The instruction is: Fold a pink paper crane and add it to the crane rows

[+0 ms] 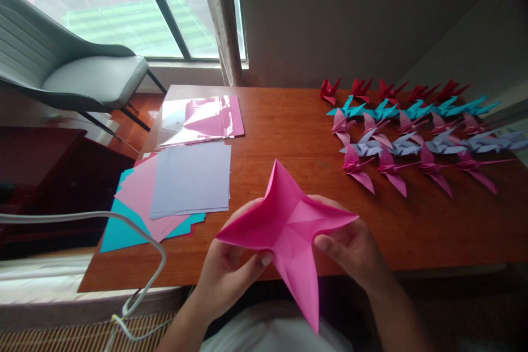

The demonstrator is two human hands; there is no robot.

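A bright pink sheet of origami paper, creased and drawn into a four-pointed star, is held up over the table's near edge. My left hand grips its left side, with the thumb in front and the other fingers behind the paper. On the opposite side my right hand pinches it the same way, thumb at the inner fold. One point of the paper faces away from me and another hangs down toward my lap. The fingers behind the paper are partly hidden.
Rows of folded paper cranes in red, blue, pinks and lilac stand at the right. Lilac sheets lie over pink and blue sheets at left, below a plastic paper packet. A white cable loops at the left edge.
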